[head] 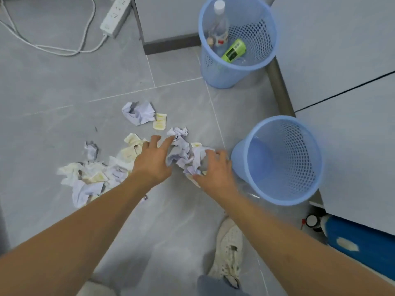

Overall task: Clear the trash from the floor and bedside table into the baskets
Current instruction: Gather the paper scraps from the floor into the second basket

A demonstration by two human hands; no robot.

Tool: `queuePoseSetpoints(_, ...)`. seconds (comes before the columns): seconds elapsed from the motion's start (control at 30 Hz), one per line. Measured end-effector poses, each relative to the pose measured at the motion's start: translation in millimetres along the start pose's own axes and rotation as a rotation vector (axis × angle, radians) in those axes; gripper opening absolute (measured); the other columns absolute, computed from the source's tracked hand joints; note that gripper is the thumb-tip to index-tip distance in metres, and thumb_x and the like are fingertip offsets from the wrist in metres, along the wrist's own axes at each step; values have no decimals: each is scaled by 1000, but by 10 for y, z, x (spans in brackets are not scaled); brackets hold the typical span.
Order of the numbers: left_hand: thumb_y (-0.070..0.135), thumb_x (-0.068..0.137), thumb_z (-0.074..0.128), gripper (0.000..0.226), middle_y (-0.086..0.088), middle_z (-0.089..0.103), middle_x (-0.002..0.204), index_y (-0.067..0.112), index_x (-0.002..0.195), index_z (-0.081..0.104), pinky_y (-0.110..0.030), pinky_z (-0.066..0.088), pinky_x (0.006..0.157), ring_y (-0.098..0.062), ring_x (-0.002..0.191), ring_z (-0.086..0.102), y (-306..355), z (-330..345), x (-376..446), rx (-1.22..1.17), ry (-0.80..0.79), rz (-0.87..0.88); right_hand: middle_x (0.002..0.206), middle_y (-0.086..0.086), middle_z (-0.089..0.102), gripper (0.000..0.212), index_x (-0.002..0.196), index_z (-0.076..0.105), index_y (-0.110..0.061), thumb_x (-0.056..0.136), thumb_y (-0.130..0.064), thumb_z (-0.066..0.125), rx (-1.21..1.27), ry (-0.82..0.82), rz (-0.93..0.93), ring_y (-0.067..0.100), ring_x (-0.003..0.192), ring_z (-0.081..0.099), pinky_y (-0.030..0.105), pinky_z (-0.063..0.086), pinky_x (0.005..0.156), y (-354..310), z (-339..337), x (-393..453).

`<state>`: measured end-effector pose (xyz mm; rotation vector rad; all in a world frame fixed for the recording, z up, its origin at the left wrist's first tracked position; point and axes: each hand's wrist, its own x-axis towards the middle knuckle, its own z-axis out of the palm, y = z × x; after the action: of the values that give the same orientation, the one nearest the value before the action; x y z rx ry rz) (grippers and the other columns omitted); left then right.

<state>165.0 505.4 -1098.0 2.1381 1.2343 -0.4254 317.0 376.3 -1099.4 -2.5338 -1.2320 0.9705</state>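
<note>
Two hands: both low over the floor [64,86] litter.
Far-left heap [89,178]: crumpled papers and wrappers, flat on the tiles.
Left hand [152,162]: fingers [166,143] spread, touching the middle paper wad [180,150].
Right hand [214,167]: fingers curled onto that wad's right side.
Near basket [284,195]: just beside the right hand.
Far basket [235,75]: holds a bottle [219,24].

Two blue mesh baskets, far basket [263,9] and near basket [252,150], one clear bottle [219,28] and one green packet [234,50] in the far one, one power strip [115,17], two hands, left hand [152,161] and right hand [215,169], one white shoe [229,251], crumpled papers too heaped to count
</note>
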Motion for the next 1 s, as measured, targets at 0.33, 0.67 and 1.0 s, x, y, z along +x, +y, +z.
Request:
queuePoseSetpoints(0.33,37,81,74,62,-9,36,139,30,138,52,-46,53,83,-35,121,35,-298,976,913,269,-13,312,132,8,39,43,117,51,-18,80,-16,74,-175,45,-131,36,115,43,41,46,69,453,1028,586)
queuePoseSetpoints(0.67,37,77,83,49,-6,45,120,23,119,62,-43,50,79,-31,113,45,-55,154,115,-95,169,101,107,2,44,31,97,55,-18,80,7,61,129,176,-198,25,89,51,42,51,68,212,234,-23)
queuePoseSetpoints(1.0,29,76,81,43,3,49,117,28,116,65,-44,54,76,-22,109,54,1440,-994,-700,-336,306,205,108,-2,48,25,100,60,-15,82,0,67,436,493,21,8,86,53,19,42,72,172,-1513,-804)
